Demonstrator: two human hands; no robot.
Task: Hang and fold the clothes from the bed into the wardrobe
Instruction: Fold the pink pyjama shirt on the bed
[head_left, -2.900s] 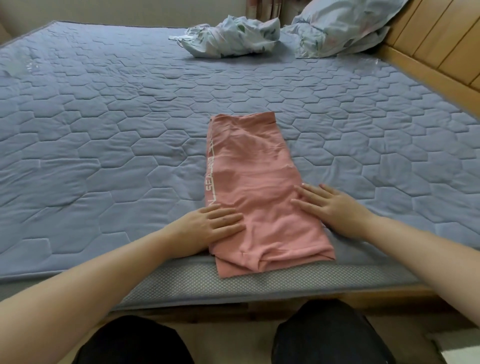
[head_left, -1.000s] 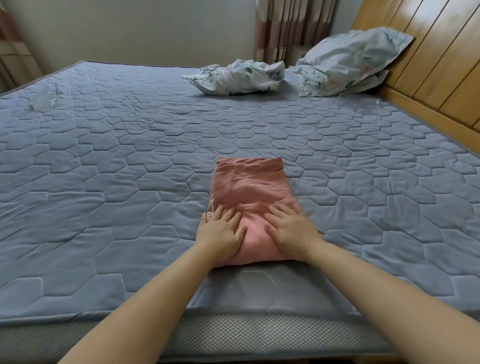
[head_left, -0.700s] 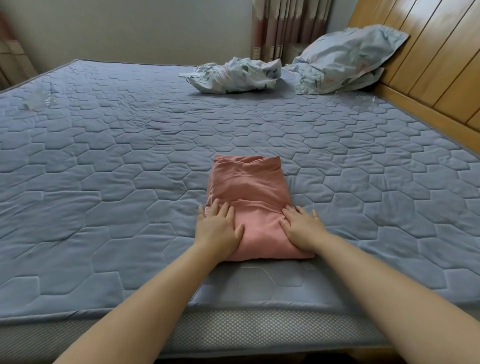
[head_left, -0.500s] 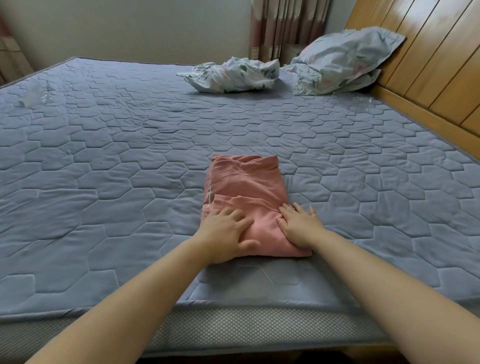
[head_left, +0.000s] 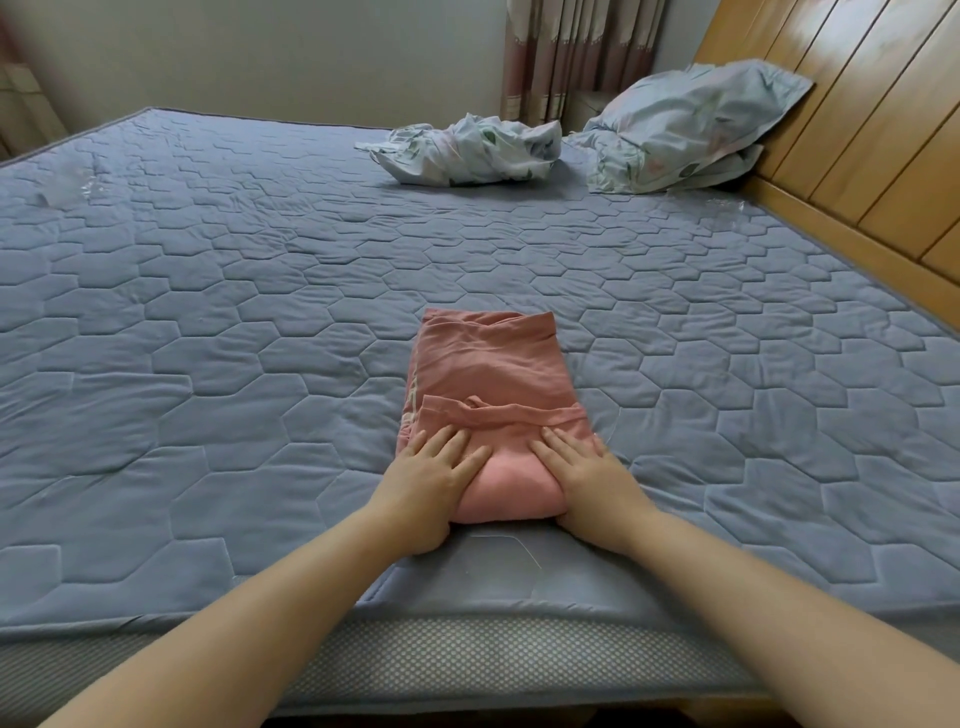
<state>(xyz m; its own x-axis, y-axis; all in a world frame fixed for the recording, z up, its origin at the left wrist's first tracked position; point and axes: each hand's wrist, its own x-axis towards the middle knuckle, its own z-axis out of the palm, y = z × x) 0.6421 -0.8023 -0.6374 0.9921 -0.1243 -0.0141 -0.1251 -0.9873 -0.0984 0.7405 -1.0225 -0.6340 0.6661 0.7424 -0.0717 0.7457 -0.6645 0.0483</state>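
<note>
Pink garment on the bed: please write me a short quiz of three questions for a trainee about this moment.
1. True or false: the left hand and the right hand both press with straight fingers on the pink garment.
2. Where does the crumpled floral cloth lie? A) on the floor B) on the mattress beside the pillow C) under the garment
3. Fill in: along the bed's right side stands a wooden ____.
Key: 1 true; 2 B; 3 headboard.
</note>
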